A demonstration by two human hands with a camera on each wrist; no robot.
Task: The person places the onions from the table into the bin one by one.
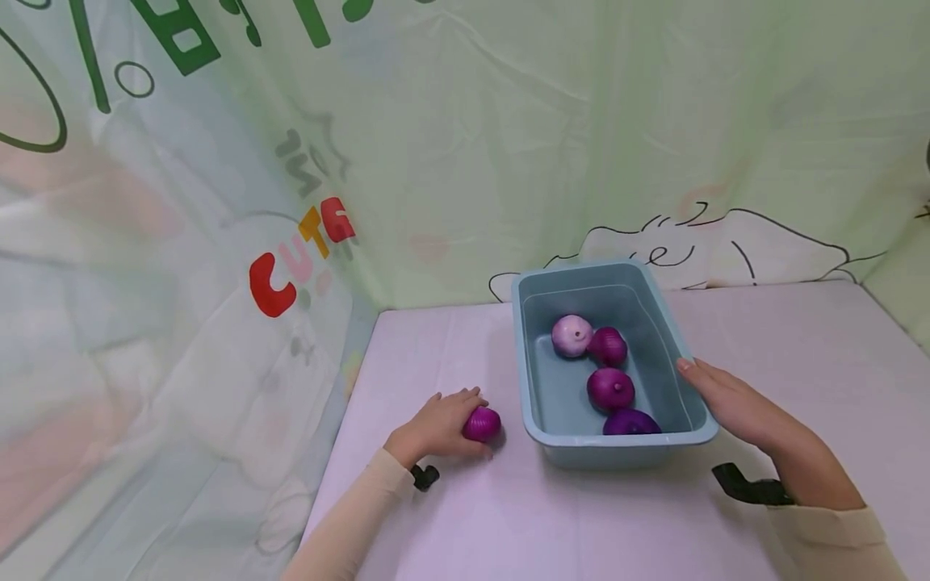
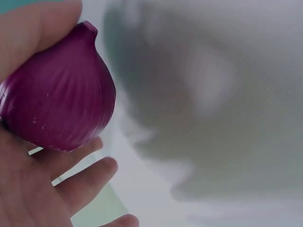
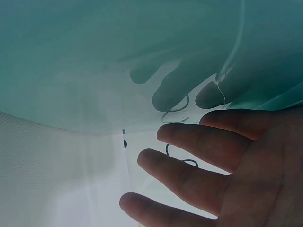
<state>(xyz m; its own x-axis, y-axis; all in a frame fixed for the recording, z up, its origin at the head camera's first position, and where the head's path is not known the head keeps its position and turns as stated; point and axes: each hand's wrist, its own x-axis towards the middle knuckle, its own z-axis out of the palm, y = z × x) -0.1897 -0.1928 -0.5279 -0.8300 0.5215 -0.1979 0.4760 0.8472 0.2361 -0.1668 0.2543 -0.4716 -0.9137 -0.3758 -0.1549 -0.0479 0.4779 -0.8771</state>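
Observation:
My left hand (image 1: 441,426) is on the tabletop left of a blue plastic basin. It holds a red onion (image 1: 483,424) between thumb and fingers; in the left wrist view the onion (image 2: 64,92) shows its pointed stem end beside the thumb, while the lower fingers spread away from it. On the basin's right side, my right hand (image 1: 737,403) has its thumb at the rim. The right wrist view shows that hand's fingers (image 3: 189,177) straight and spread along the basin's glossy outer wall (image 3: 71,71). Inside the basin (image 1: 538,403) lie several onions, among them a paler one (image 1: 571,336) and a purple one (image 1: 610,390).
A pale pinkish cloth (image 1: 581,524) covers the table. Behind it hangs a light green printed curtain (image 1: 465,161), and another printed sheet (image 1: 182,363) stands along the left edge. Black straps (image 1: 751,488) are at both wrists.

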